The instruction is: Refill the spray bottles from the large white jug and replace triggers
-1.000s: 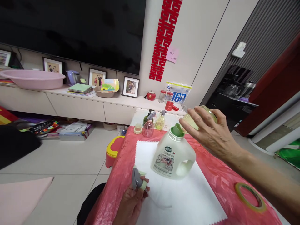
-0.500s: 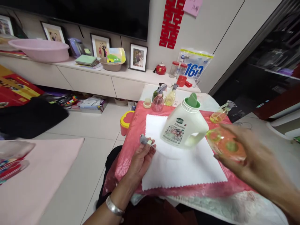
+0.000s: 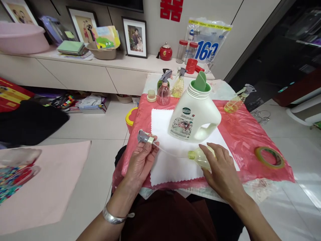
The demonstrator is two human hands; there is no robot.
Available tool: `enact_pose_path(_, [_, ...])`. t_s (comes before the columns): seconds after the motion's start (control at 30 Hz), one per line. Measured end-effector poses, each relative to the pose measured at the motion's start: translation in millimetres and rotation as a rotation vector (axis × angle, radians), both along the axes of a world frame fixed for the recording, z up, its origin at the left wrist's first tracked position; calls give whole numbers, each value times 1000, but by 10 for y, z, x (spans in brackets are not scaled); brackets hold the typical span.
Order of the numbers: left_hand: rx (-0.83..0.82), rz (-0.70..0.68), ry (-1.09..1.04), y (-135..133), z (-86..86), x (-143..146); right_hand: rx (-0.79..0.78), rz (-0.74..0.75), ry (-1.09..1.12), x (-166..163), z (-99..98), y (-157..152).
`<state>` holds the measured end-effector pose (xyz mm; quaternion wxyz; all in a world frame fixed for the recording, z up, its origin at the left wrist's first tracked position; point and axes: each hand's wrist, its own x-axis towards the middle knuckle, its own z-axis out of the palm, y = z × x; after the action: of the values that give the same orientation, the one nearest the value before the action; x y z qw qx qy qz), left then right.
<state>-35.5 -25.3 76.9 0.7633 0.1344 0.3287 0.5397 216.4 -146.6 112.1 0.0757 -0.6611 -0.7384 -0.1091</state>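
Pinched in my left hand [image 3: 142,157] is a grey spray nozzle [image 3: 144,137] with a pale collar, its thin clear tube pointing right. My right hand [image 3: 219,169] grips a clear yellowish bottle [image 3: 201,157], tilted on its side with its open neck toward the left. The tube's tip lies close to the bottle's mouth; whether it is inside I cannot tell. Just behind stands a large white detergent jug [image 3: 193,113] with a green pouring spout and no cap, upright on a white scalloped cloth [image 3: 173,170].
A pink spray bottle [image 3: 164,93], a yellow spray bottle [image 3: 178,87] and a cream cap [image 3: 151,96] stand at the back left. Another spray bottle [image 3: 235,103] is at the back right. A tape roll [image 3: 269,157] lies on red plastic sheeting [image 3: 240,134].
My right hand has swung left with the bottle, bringing its neck close to the tube. My left hand still holds the nozzle. The view has tilted down, and the tape roll now shows.
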Motion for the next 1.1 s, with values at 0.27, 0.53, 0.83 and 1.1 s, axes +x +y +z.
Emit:
enact_pose_path(0.27, [91,-98,23,-175,37,169,-46,69,214,-349,-33,22])
enact_pose_path(0.53, [134,-179,40,-346,-33,221,-57,113,379,-541,-119,4])
enact_pose_path(0.83, [158,-235,53,-358,-17,195,-27,130,398,-556,-97,-59])
enact_pose_path(1.1, [190,-282,58,-378,5,188,-50,135,454,-569,-116,-55])
